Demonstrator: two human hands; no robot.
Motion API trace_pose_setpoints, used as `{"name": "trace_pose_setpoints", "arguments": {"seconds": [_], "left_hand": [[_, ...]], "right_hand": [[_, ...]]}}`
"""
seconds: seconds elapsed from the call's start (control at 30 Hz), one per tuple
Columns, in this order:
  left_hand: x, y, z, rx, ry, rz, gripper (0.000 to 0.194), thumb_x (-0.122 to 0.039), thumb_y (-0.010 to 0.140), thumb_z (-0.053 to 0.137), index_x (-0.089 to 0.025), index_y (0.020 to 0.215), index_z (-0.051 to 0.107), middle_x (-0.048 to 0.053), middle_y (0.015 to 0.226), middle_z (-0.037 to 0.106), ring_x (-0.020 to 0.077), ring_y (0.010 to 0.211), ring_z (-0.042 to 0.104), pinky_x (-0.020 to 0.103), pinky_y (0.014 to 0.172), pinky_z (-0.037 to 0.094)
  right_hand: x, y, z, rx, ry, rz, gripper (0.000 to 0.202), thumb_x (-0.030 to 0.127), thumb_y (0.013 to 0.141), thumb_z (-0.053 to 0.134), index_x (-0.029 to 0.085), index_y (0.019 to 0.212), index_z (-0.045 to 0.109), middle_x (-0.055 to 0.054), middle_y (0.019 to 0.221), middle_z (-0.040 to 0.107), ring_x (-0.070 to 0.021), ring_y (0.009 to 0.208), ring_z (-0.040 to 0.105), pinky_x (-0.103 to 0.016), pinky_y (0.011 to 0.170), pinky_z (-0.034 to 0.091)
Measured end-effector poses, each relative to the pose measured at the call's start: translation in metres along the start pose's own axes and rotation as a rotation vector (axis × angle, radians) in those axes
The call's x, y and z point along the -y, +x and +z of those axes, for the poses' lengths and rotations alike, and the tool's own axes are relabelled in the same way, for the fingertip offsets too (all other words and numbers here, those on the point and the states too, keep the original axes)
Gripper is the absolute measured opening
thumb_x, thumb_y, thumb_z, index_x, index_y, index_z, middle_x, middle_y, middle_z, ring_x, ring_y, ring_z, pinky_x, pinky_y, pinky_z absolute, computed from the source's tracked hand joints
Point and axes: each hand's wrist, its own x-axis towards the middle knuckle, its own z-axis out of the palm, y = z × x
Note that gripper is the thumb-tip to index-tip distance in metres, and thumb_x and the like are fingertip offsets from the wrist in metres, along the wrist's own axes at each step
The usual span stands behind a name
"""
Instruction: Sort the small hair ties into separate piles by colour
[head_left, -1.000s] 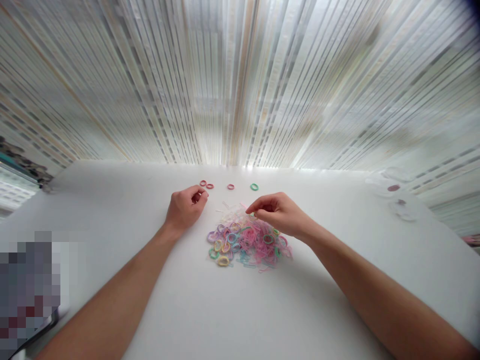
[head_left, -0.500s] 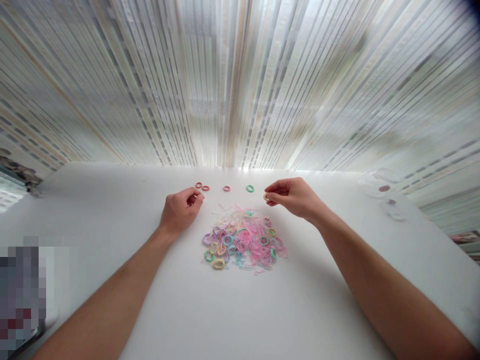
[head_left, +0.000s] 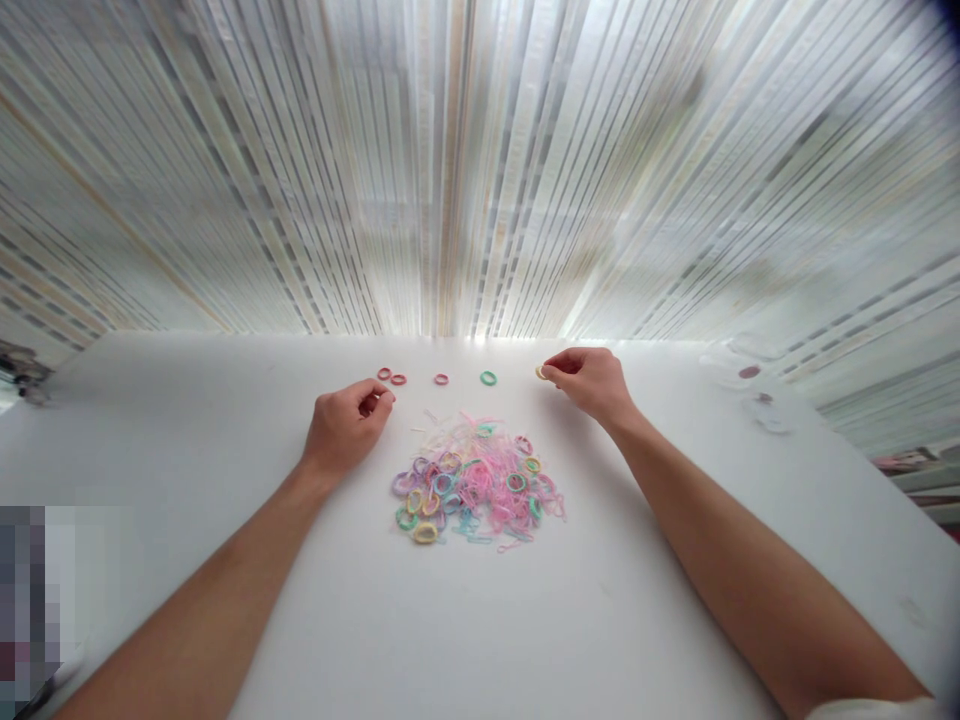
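Observation:
My right hand pinches a small yellow hair tie between thumb and fingertips, at or just above the white table on the far side. Loosely curled and closed, my left hand rests left of the pile, with nothing showing in its fingers. Beyond its fingertips lie two red hair ties, close together. Further right in a rough row are a single red hair tie and a green hair tie. Between my forearms spreads a pile of pastel hair ties and thin elastic bands.
The white table reaches to a striped string curtain at the back. Clear round plastic pieces lie at the far right. A blurred-out, pixelated object sits at the lower left edge.
My right hand has carried the yellow hair tie slightly farther away from me and to the right of the green one. My left hand keeps its curl; the whole view has shifted a little.

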Motion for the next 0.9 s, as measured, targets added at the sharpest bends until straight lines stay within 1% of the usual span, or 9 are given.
{"name": "trace_pose_setpoints", "arguments": {"seconds": [0.17, 0.47, 0.9], "left_hand": [[-0.001, 0.0, 0.0, 0.0, 0.006, -0.005, 0.024, -0.038, 0.087, 0.058, -0.019, 0.082, 0.072, -0.002, 0.062, 0.066, 0.0134, 0.058, 0.06, 0.025, 0.064, 0.042], [0.0, -0.001, 0.0, -0.001, 0.015, 0.002, 0.024, -0.038, 0.088, 0.058, -0.02, 0.082, 0.072, -0.002, 0.062, 0.066, 0.0135, 0.058, 0.061, 0.025, 0.065, 0.043], [-0.001, -0.001, 0.001, 0.0, 0.012, -0.002, 0.025, -0.039, 0.087, 0.057, -0.02, 0.082, 0.072, -0.001, 0.061, 0.066, 0.0136, 0.058, 0.06, 0.025, 0.064, 0.042]], "right_hand": [[0.004, 0.0, 0.008, -0.021, -0.065, -0.046, 0.015, 0.031, 0.077, 0.072, 0.019, 0.08, 0.08, -0.005, 0.076, 0.077, -0.0196, 0.071, 0.068, -0.033, 0.073, 0.051], [0.001, 0.0, 0.014, -0.021, -0.083, -0.089, 0.016, 0.03, 0.078, 0.069, 0.019, 0.081, 0.08, -0.007, 0.076, 0.076, -0.0191, 0.068, 0.067, -0.032, 0.073, 0.052], [0.001, 0.001, 0.016, -0.014, -0.068, -0.095, 0.017, 0.031, 0.078, 0.07, 0.018, 0.083, 0.081, -0.007, 0.076, 0.076, -0.0196, 0.07, 0.067, -0.033, 0.076, 0.052]]}}
